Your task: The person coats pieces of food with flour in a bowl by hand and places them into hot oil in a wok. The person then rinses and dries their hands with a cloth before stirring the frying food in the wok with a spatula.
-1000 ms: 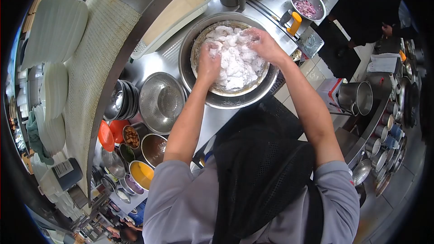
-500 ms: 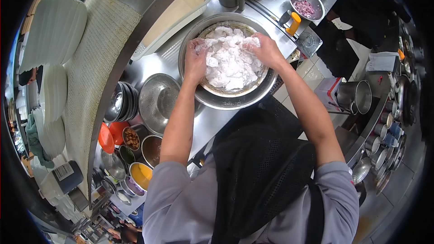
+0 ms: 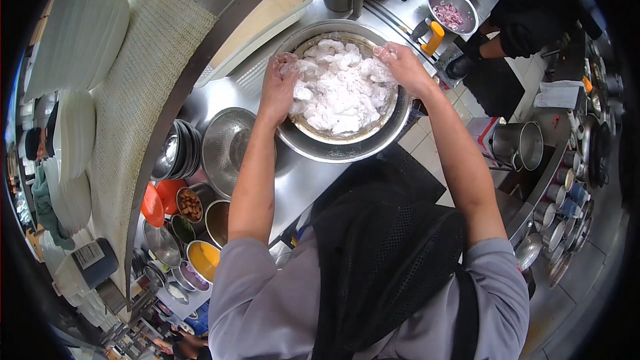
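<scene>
White, flour-coated pieces (image 3: 343, 90) fill a round inner bowl (image 3: 333, 136) with a dull, floury rim. That vessel sits inside a larger steel bowl (image 3: 340, 153) on the counter. My left hand (image 3: 279, 85) is closed at the left side of the inner bowl, its floury fingers curled over the rim. On the opposite side, my right hand (image 3: 405, 70) grips the right part of the rim, flour on its thumb and fingers. The undersides of both hands are hidden.
A steel colander (image 3: 223, 150) and stacked bowls (image 3: 183, 150) stand left. Beyond the big bowl are a pale tray (image 3: 267, 17), a bowl of chopped onion (image 3: 453, 10) and a yellow-handled tool (image 3: 433, 38). A co-worker's leg (image 3: 492, 50) is at upper right.
My hands have moved apart, outward from over the floury pieces to the bowl's sides. At upper right, the co-worker has shifted and a leg and shoe now show.
</scene>
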